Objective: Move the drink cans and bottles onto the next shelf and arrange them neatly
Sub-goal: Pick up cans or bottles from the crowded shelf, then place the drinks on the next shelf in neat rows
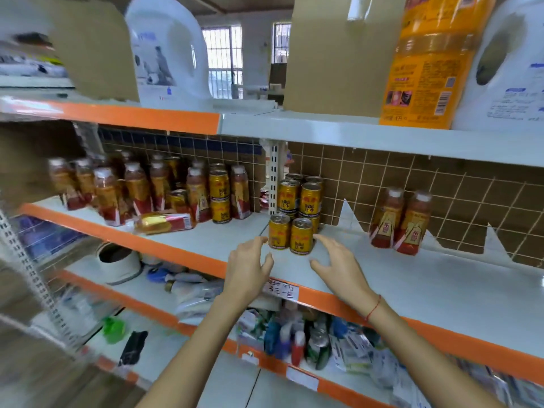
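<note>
- my left hand (250,262) and right hand (338,265) are both up at the middle shelf (397,278), fingers spread and relaxed, gripping nothing.
- between them stand two gold cans (290,235) side by side at the front of the right-hand bay; the left fingertips are just beside the left can, the right fingertips just beside the right one. i cannot tell whether either hand actually touches.
- behind that pair is a stack of gold cans (300,195), two high, tight against the white upright post (275,178).
- further right on the same bay, two red-and-gold bottles (400,222) stand upright, touching each other, well apart from the cans.
- the left-hand bay (88,213) holds a crowd of bottles (117,189), blurred, with a few cans (220,195) stacked among them.
- one bottle lying on its side (164,222) sits near the front of that bay.
- a red string (374,307) circles my right wrist.
- on the top shelf are white jugs (167,51), a cardboard box (341,54) and an orange pack (432,60).
</note>
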A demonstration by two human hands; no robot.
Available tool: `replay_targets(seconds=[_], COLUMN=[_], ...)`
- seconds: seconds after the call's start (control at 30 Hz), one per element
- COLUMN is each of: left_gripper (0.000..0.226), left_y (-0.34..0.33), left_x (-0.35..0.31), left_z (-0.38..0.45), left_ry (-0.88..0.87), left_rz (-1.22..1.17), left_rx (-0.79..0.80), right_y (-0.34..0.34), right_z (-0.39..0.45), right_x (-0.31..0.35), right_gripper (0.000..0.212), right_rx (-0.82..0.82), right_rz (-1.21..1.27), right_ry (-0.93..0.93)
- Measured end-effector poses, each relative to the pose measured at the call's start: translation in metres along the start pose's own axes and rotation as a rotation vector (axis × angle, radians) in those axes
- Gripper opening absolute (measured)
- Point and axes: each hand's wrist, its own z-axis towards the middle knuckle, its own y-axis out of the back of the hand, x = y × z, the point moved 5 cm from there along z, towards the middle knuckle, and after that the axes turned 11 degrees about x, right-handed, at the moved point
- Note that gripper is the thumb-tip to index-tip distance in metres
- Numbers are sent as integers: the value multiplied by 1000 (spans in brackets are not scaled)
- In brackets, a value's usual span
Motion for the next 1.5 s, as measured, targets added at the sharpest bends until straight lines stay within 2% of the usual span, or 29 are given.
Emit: replay_targets(seconds=[0.4,0.9,1.17,1.37,1.5], left_gripper=[42,43,44,33,45], left_y=[57,63,63,76,95], left_x=[99,151,183,222,243], left_z=[-38,1,40,87,124], left_ry=[144,254,216,145,109], left_rz=[39,-16,-83,-130,-171], left_rx=[0,-59,-53,-10,37], right_y=[-77,-97,-107,-118,-130], right_z=[25,107,143,180,200], right_x=[85,86,81,93,102], right_gripper=[55,57,57,56,55], right_rx=[88,176,169,109,71], right_rz=[24,-9,-27,-32,-3], right_ry=[89,142,68,-19,-73])
